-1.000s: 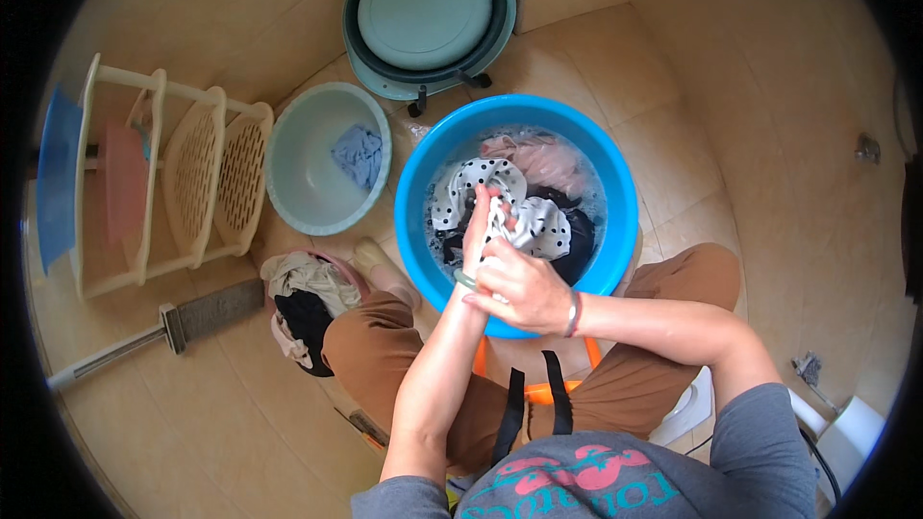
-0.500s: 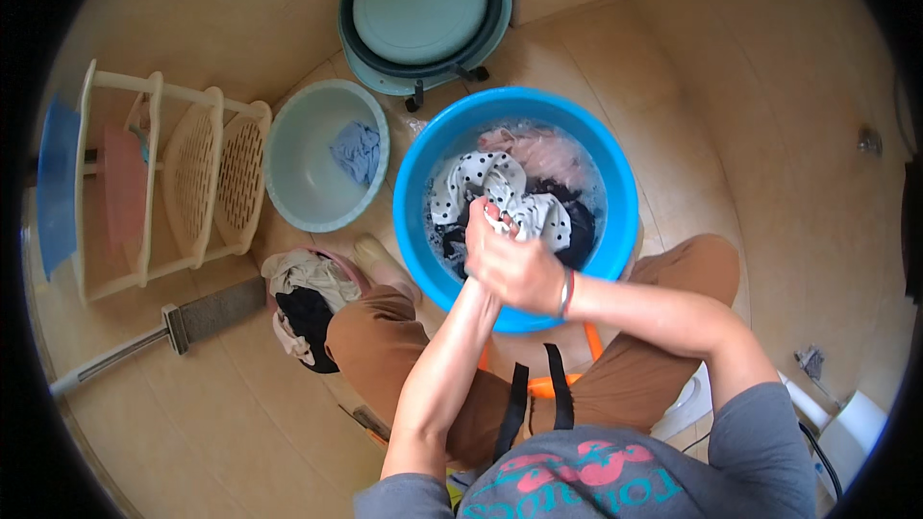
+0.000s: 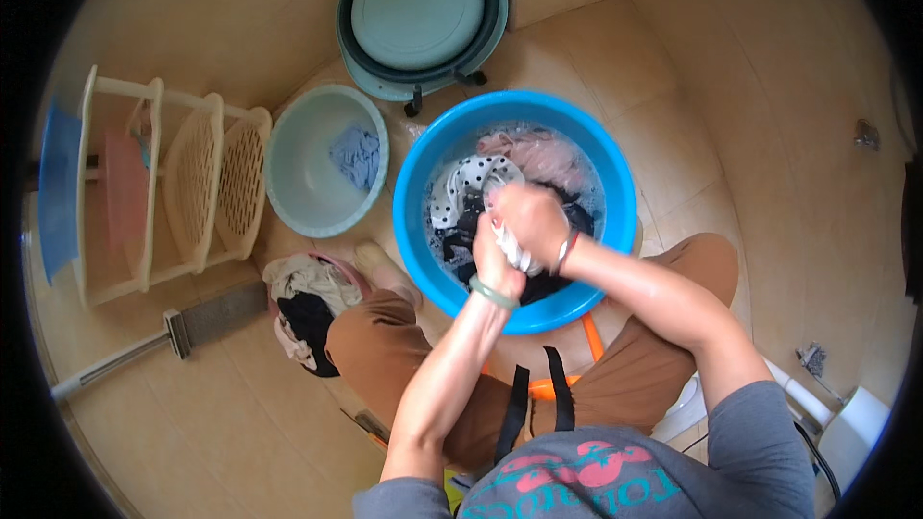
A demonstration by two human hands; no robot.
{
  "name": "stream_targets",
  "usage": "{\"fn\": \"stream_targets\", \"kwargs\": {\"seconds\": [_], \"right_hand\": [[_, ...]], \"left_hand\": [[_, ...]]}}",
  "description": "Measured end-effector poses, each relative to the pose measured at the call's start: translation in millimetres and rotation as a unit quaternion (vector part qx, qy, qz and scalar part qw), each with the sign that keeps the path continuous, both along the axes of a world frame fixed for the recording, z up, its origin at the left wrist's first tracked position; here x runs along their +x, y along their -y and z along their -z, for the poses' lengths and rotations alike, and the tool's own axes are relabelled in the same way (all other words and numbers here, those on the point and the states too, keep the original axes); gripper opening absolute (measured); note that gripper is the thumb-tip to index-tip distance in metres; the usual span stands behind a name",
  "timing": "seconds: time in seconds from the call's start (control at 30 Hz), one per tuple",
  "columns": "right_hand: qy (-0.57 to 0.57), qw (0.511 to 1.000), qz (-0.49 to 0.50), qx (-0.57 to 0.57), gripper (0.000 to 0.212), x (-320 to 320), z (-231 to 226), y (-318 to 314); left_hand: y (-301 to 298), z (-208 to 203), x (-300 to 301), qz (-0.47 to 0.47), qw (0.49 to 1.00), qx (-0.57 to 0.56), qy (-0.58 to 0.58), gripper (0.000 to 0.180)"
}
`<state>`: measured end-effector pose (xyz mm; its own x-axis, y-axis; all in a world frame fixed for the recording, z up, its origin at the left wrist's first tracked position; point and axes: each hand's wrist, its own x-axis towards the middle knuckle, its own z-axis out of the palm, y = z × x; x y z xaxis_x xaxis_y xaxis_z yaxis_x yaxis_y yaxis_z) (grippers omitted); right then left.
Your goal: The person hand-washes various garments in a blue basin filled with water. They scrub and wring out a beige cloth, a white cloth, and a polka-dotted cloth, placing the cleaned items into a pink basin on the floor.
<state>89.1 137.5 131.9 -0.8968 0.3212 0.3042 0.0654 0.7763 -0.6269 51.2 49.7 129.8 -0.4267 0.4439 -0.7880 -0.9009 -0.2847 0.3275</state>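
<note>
A big blue basin of sudsy water stands between my knees. My left hand, closed, grips a white cloth with black dots. Just above and to its right, my right hand is closed on the same cloth, slightly smeared by motion. A bunched white part of the cloth shows between the two hands, and its spread dotted part lies toward the basin's far left. Behind it a pink garment floats in the water. Dark clothes lie around and beneath my hands.
A pale green basin holding a blue cloth stands to the left. Nearer are a pink tub of clothes and a flat mop. A cream rack leans left; folded basins stand at the back.
The right hand has shifted up and away from the left wrist. My left hand has moved down slightly, and the dotted cloth between them is now bunched tighter.
</note>
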Motion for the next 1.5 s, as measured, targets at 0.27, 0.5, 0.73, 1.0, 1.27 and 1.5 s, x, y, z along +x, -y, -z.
{"fn": "stream_targets", "kwargs": {"seconds": [0.27,0.5,0.73,1.0,1.27,1.5], "right_hand": [[0.137,0.697,0.096,-0.698,0.030,2.1,-14.0,-87.4],[0.004,0.634,0.098,-0.767,0.028,6.5,-43.3,-107.6],[0.052,0.798,0.190,-0.570,0.050,7.2,-44.7,-104.5],[0.162,0.957,-0.135,-0.201,0.081,3.1,19.1,-32.6],[0.062,0.888,-0.044,-0.454,0.028,-2.9,5.9,-61.0],[0.091,0.966,0.003,-0.243,0.033,-3.1,-16.7,-60.5]], "left_hand": [[23.2,13.3,-37.8,-0.007,0.996,0.039,-0.077,0.044],[20.7,-12.0,-31.6,0.240,0.911,-0.121,-0.314,0.045],[26.4,-17.3,-43.1,0.144,0.951,-0.052,-0.268,0.042],[25.0,-47.0,-39.8,0.178,0.954,0.054,-0.236,0.040],[38.2,-62.2,-61.4,0.033,0.978,0.109,-0.175,0.045],[45.9,-46.8,-64.4,0.025,0.977,0.134,-0.161,0.051]]}}
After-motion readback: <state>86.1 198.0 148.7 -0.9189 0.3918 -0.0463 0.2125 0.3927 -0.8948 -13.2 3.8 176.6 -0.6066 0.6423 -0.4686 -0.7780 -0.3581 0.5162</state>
